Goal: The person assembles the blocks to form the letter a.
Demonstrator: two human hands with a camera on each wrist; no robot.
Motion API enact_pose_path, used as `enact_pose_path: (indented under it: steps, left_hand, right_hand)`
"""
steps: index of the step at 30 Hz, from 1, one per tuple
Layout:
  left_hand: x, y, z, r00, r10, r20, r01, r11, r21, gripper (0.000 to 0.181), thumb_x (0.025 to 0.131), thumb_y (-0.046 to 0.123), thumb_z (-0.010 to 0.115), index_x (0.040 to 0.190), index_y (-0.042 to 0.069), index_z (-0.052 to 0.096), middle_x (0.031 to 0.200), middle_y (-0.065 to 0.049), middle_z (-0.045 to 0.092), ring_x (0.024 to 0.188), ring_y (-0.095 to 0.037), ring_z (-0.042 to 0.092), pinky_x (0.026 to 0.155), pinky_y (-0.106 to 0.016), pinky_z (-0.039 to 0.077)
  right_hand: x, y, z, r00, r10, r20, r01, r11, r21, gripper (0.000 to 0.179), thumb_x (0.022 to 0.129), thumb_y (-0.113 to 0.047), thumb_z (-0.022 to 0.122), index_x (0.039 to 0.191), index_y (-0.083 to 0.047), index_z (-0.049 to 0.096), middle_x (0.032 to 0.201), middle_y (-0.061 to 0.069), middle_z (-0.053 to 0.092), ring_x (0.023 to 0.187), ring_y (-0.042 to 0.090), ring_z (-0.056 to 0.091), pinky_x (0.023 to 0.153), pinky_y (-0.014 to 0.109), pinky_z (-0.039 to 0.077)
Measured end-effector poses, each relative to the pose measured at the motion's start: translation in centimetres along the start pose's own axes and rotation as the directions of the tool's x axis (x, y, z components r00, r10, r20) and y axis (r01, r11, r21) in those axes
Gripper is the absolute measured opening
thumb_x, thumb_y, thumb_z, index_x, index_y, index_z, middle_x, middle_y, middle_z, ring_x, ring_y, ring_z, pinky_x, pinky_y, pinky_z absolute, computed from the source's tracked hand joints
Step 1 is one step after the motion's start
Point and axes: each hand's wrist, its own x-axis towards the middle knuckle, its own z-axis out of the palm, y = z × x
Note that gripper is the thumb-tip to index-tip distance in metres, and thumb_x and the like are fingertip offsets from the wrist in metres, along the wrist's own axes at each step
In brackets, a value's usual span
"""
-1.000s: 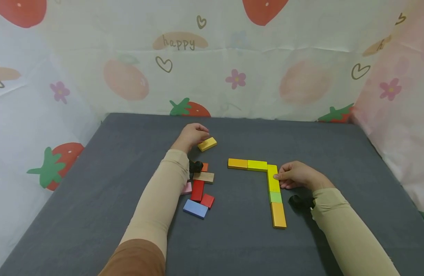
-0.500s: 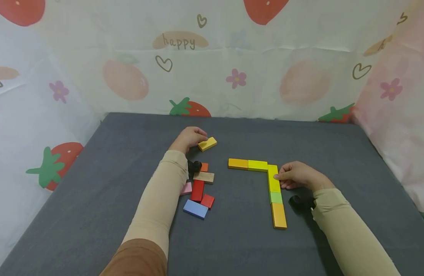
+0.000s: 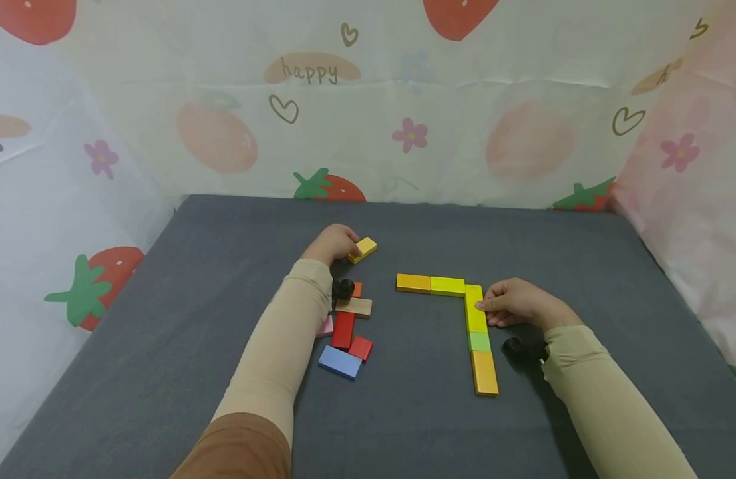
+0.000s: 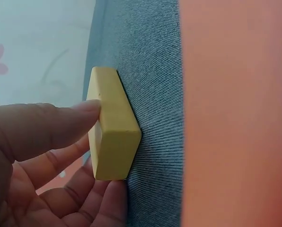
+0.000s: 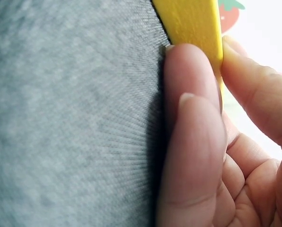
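My left hand (image 3: 335, 244) is at a pale yellow wooden block (image 3: 365, 248) lying flat near the back of the table. In the left wrist view its thumb rests on the upper edge of that block (image 4: 115, 118), while the other fingers curl round the end. My right hand (image 3: 520, 305) has its thumb on top of a bright yellow block (image 3: 474, 309) and curled fingertips against its side. That block is part of an L-shaped row with an orange-yellow block (image 3: 412, 283), another yellow block (image 3: 448, 287), a green block (image 3: 479, 342) and an amber block (image 3: 484, 373).
Left of the row lies a loose group: a blue block (image 3: 340, 362), red blocks (image 3: 343, 330), a natural wood block (image 3: 354, 307), an orange block (image 3: 357, 290) and a pink block (image 3: 325, 326) partly hidden by the left sleeve. A printed cloth (image 3: 368, 120) hangs behind the grey table (image 3: 404, 426).
My left hand has lowered onto the pale yellow block, its fingers now closer round it. The right hand stays at the row, and the other blocks have not moved.
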Motion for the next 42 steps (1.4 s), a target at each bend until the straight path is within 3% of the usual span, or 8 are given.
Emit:
enact_pose_path:
  steps: [15,29,34,42]
  left_hand:
    - [-0.4,1.2,0.2,0.999,0.029,0.021,-0.031,0.988,0.15,0.025,0.091,0.012,0.065,0.115,0.004,0.061,0.121,-0.013,0.061,0.103,-0.026,0.058,0.09,-0.04,0.05]
    - [-0.6,1.8,0.6,0.997,0.078,0.022,-0.081,0.966,0.245,0.025,0.092,0.01,0.062,0.116,0.004,0.064,0.122,-0.012,0.062,0.107,-0.026,0.057,0.094,-0.039,0.05]
    - [-0.8,1.8,0.7,0.997,0.082,-0.013,-0.077,0.97,0.231,0.022,0.093,0.013,0.061,0.113,0.004,0.065,0.118,-0.013,0.064,0.105,-0.027,0.06,0.092,-0.039,0.051]
    - [-1.6,2.0,0.6,0.993,0.107,-0.042,-0.1,0.985,0.137,0.021,0.093,0.011,0.061,0.113,0.004,0.064,0.118,-0.013,0.063,0.102,-0.026,0.061,0.087,-0.038,0.052]
  right_hand:
    - [0.0,-0.1,0.0,1.0,0.005,0.001,-0.005,1.0,0.003,0.021,0.093,-0.027,0.066,0.081,-0.009,0.063,0.067,-0.003,0.063,0.061,0.008,0.061,0.062,0.023,0.053]
    - [0.0,-0.2,0.1,1.0,0.017,-0.009,-0.017,1.0,0.006,0.021,0.092,-0.027,0.067,0.081,-0.009,0.064,0.067,-0.003,0.063,0.061,0.008,0.061,0.062,0.023,0.053]
    - [0.0,-0.1,0.1,1.0,0.008,-0.006,-0.008,1.0,0.008,0.021,0.093,-0.027,0.066,0.081,-0.01,0.064,0.067,-0.003,0.064,0.062,0.008,0.061,0.062,0.023,0.053]
    - [0.0,-0.2,0.1,1.0,0.006,-0.003,-0.006,1.0,0.009,0.021,0.093,-0.027,0.067,0.081,-0.01,0.064,0.067,-0.004,0.064,0.061,0.008,0.061,0.061,0.023,0.053]
